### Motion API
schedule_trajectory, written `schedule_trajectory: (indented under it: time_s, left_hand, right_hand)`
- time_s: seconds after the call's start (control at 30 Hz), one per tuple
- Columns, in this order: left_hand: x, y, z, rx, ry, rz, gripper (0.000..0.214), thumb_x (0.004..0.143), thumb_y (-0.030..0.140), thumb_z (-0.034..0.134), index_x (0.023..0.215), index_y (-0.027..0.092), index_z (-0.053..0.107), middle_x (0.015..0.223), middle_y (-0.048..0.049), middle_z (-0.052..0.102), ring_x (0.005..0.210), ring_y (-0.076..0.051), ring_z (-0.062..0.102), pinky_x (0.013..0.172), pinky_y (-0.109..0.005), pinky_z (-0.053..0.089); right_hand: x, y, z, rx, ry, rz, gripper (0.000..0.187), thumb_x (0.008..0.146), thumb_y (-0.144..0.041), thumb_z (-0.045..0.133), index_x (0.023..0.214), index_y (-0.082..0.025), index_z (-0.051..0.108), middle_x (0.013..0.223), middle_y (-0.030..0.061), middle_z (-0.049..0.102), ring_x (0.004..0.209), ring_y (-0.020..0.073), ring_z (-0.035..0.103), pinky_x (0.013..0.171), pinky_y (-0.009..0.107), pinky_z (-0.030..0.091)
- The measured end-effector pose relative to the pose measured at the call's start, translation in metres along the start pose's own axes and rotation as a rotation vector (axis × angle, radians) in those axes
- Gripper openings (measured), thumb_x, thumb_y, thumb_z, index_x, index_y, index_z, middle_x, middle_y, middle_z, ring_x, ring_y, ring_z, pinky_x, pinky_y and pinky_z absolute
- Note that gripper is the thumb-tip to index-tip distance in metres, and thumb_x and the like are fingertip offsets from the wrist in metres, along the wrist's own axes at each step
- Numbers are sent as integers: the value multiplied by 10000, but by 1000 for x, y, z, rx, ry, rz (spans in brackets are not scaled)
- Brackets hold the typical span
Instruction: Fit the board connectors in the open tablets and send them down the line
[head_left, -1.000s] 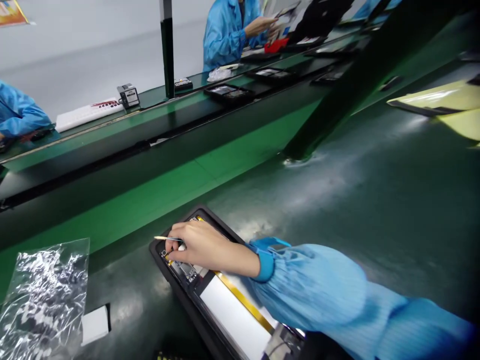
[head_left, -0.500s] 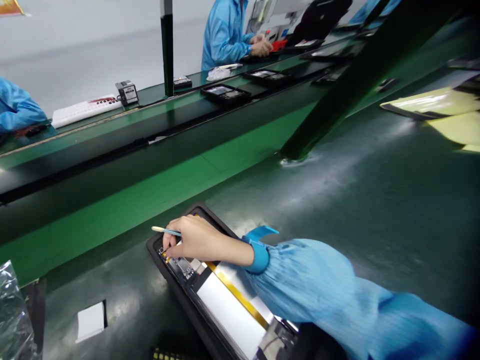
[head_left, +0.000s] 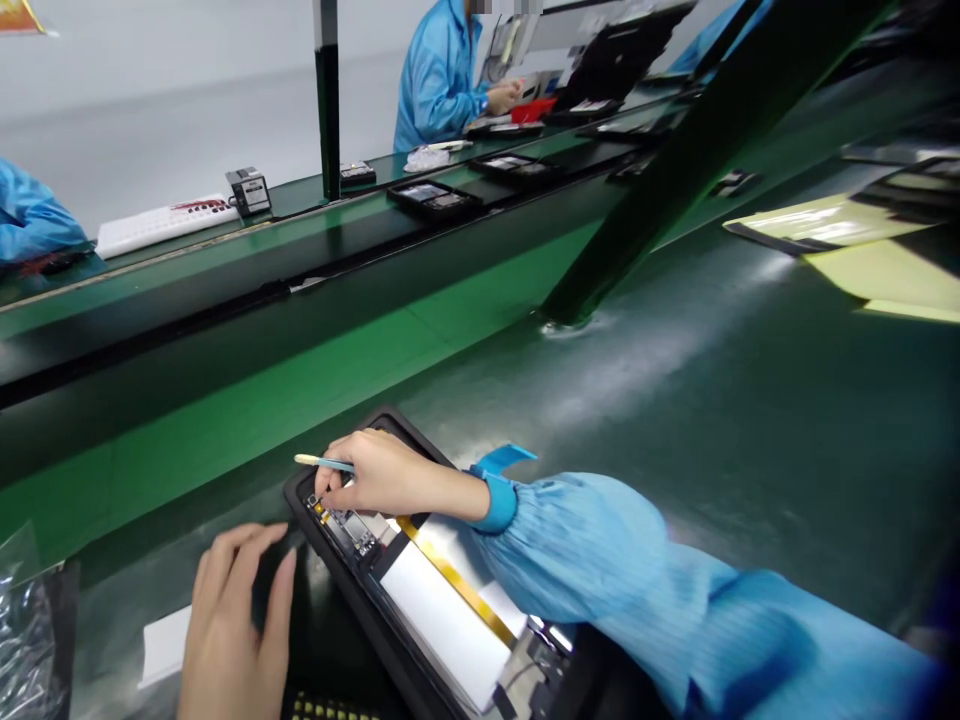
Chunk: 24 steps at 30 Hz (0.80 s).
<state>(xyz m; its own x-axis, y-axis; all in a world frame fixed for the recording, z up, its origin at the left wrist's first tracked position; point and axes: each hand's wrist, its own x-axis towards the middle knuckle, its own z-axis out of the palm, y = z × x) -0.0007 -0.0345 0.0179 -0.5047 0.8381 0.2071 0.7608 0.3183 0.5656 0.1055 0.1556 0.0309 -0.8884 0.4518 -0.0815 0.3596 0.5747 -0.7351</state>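
- Up close, right hand [head_left: 379,478], fingers pinched on a thin stick [head_left: 322,462], presses into the opened tablet [head_left: 420,580].
- Left hand [head_left: 229,625], fingers loosely spread, rests flat just left of the tablet.

Bright, even light is falling from overhead. It is glaring in a pale streak across the glossy table [head_left: 675,400], running from the post [head_left: 660,160] toward the near middle, and washing out the white wall [head_left: 172,110] at the far left. Yellow sheets [head_left: 825,215] at the far right are shining almost blown out. The left hand [head_left: 229,630] is smearing with motion blur, and the blue sleeve [head_left: 675,600] is softening toward the near right. Straight edges are bowing and leaning toward the corners, and the near right corner is darkening.
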Motion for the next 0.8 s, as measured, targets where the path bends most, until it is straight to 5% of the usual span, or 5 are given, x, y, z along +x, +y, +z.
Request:
schedule_trajectory:
  time_s: [0.23,0.37,0.47,0.67,0.8]
  left_hand:
    - [37,5,27,-245,-98,-168,374,774,555,537,964,253,649,937,-37,566,771,-177,556,557,-273,451]
    - [40,-4,29,-351,-137,-192,358,758,554,567,903,242,665,929,-37,575,762,-159,563,528,-239,421]
    - [41,-9,31,-338,-163,-200,378,751,575,577,936,261,679,905,-19,565,607,-110,488,478,-229,389]
    - [41,-11,34,-314,-147,-178,379,743,582,594,930,271,703,868,-9,551,507,-80,372,462,-226,382]
    - [42,-14,34,-306,-157,-176,391,738,594,588,925,273,710,856,-13,555,489,-77,358,442,-226,369]
  right_hand:
    - [-4,-3,0,-22,31,-84,137,685,-106,607,713,-197,705,680,-30,654,661,125,593,601,221,365]
    - [-4,-5,0,436,107,57,304,856,-256,482,585,-157,579,477,-39,489,456,95,470,481,217,341]
    - [-5,-5,2,840,246,71,411,896,-283,382,521,-163,498,551,-12,514,461,79,449,469,212,356]
    - [-12,10,15,972,291,50,325,870,-462,494,728,-171,519,522,-44,535,472,86,514,500,207,417]
    - [-14,13,17,1001,271,76,296,752,-360,698,810,-205,452,568,-66,584,475,86,551,478,198,442]
